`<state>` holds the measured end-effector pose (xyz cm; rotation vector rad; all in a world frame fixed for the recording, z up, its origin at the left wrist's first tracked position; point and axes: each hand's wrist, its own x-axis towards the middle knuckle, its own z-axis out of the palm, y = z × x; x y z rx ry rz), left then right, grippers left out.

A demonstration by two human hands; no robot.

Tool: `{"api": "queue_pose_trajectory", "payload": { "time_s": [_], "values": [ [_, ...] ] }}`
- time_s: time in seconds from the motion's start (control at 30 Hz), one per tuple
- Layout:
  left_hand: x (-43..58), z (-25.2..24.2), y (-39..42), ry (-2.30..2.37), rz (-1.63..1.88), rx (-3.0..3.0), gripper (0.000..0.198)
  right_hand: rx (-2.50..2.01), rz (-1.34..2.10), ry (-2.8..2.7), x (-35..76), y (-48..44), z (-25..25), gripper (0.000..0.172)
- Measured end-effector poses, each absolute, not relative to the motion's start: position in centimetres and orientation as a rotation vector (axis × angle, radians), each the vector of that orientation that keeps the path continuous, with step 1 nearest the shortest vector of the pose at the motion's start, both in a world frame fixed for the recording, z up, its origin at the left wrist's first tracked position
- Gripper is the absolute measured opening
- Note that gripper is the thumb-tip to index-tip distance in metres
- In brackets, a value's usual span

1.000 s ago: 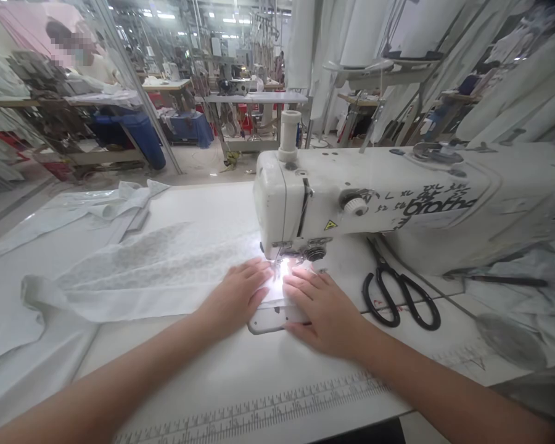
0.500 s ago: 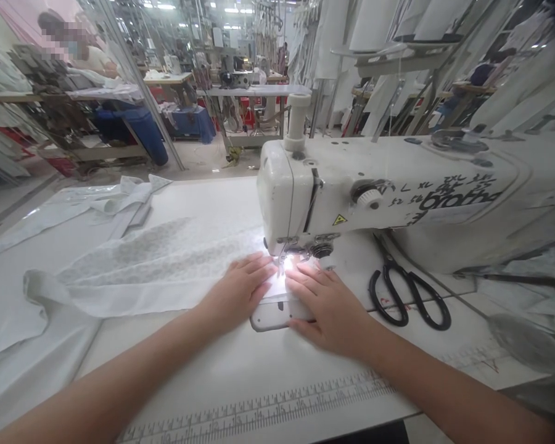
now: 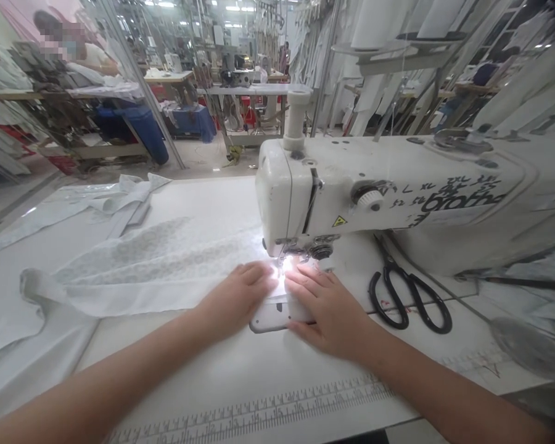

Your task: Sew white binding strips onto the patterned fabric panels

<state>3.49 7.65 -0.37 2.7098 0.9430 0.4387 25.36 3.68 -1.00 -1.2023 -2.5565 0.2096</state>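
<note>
A white patterned fabric [image 3: 166,265] stretches from the left to under the needle area of a white sewing machine [image 3: 324,179]. My left hand [image 3: 238,299] rests on the fabric just left of the needle, its fingers bent and drawn together on the cloth edge. To the right of the needle lies my right hand [image 3: 326,308], fingers stretched forward and thumb apart, pressing flat near the metal plate [image 3: 268,320]. Bright lamp light washes out the fingertips, so the needle and seam are hard to make out. Black-handled scissors [image 3: 393,290] lie right of my right hand.
A printed ruler [image 3: 254,416] runs along the front of the white table. More pale fabric [image 3: 97,200] lies at the back left. Dark tweezers-like tool [image 3: 530,282] lies at the right. Thread cones [image 3: 374,24] stand above the machine. Behind, a person [image 3: 92,58] sits among other machines.
My left hand's fingers have bent and drawn in, where they were stretched out flat before. My right hand and the fabric look almost unchanged.
</note>
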Motion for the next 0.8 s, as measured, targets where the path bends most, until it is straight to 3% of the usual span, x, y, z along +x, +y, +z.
{"api": "queue_pose_trajectory", "payload": {
  "time_s": [0.53, 0.8],
  "values": [
    [2.5, 0.3, 7.0, 0.752, 0.391, 2.603, 0.032, -0.953, 0.091, -2.531, 25.8, 2.6, -1.2, 0.044],
    [2.5, 0.5, 8.7, 0.798, 0.367, 2.639, 0.032, -1.020, 0.082, -2.545, 25.6, 2.7, -1.2, 0.051]
  ]
}}
